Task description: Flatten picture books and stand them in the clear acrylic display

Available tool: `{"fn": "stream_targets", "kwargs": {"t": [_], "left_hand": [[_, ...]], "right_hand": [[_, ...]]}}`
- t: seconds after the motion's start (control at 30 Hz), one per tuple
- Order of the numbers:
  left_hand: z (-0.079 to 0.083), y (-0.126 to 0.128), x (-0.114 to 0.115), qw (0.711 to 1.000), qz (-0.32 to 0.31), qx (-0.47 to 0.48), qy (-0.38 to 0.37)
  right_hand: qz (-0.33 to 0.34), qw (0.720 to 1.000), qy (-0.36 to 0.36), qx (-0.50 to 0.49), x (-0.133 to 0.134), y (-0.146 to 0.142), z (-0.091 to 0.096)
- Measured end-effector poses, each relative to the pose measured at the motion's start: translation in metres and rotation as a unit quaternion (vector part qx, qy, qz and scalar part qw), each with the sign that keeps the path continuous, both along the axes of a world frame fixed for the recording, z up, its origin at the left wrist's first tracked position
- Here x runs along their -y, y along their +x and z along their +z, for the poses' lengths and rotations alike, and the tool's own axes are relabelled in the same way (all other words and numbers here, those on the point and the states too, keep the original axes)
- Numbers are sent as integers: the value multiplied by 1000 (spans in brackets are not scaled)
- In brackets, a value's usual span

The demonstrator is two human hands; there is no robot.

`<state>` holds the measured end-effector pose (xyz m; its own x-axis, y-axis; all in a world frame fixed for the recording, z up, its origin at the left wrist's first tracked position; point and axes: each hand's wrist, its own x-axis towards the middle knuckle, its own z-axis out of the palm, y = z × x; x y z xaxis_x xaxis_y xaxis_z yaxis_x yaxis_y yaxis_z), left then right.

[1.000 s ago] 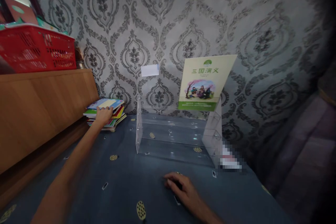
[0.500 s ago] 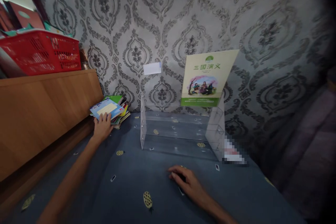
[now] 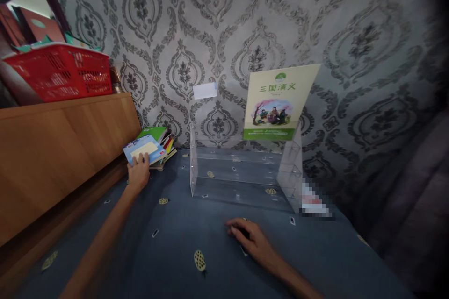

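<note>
My left hand (image 3: 139, 173) grips a thin blue book with a pale label (image 3: 144, 148) by its near edge, lifted off a stack of books (image 3: 162, 142) by the wall. A clear acrylic tiered stand (image 3: 242, 175) sits on the blue patterned cloth (image 3: 182, 238) to the right of the stack. A green and cream picture book (image 3: 278, 102) stands upright on the stand's top right tier. My right hand (image 3: 247, 238) rests on the cloth in front of the stand, fingers curled, with nothing visible in it.
A wooden board (image 3: 59, 149) runs along the left, with a red plastic basket (image 3: 61, 71) of items on top. Patterned grey wallpaper with a small white card (image 3: 205, 90) stands behind. A dark sofa-like edge (image 3: 414, 196) lies at right.
My left hand has taken the top blue book off the stack and drawn it toward me. The right hand has stayed in place.
</note>
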<state>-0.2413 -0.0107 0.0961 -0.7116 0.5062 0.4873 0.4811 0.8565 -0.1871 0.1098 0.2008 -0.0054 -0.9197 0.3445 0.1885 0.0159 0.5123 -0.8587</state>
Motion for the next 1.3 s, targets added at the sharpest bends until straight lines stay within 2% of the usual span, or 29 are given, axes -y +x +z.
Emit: {"fn": "stream_targets", "kwargs": {"t": [0.2, 0.37, 0.47, 0.53, 0.6, 0.63, 0.7, 0.8, 0.87, 0.93, 1.1, 1.3], "left_hand": [[-23, 49, 19, 1000, 6, 2, -11], [-49, 107, 46, 999, -14, 32, -14], [-60, 142, 74, 987, -84, 132, -28], [-60, 153, 89, 961, -156, 229, -20], [-57, 148, 96, 938, -201, 282, 12], [-56, 139, 96, 938, -200, 283, 28], [-55, 112, 91, 955, -146, 254, 47], [-60, 66, 75, 974, -24, 219, 45], [-67, 43, 64, 976, 3, 212, 52], [-74, 29, 58, 976, 5, 212, 54], [-90, 24, 58, 977, -39, 204, 54], [-99, 41, 57, 972, -107, 202, 48]], "right_hand": [[6, 1000, 11, -4, 1, 0, 2], [17, 1000, 5, -8, 3, 1, 5], [18, 1000, 6, -14, 3, 0, 6], [20, 1000, 10, -16, 3, -1, 5], [19, 1000, 13, -17, 2, -1, 4], [18, 1000, 14, -17, 2, -1, 3], [17, 1000, 13, -18, 2, -1, 1], [21, 1000, 14, -18, 3, -1, 0], [19, 999, 21, -18, 3, -1, 0], [18, 999, 30, -22, 3, -1, 0], [22, 998, 41, -33, 2, -2, -1], [24, 998, 43, -37, 3, -2, -1]]}}
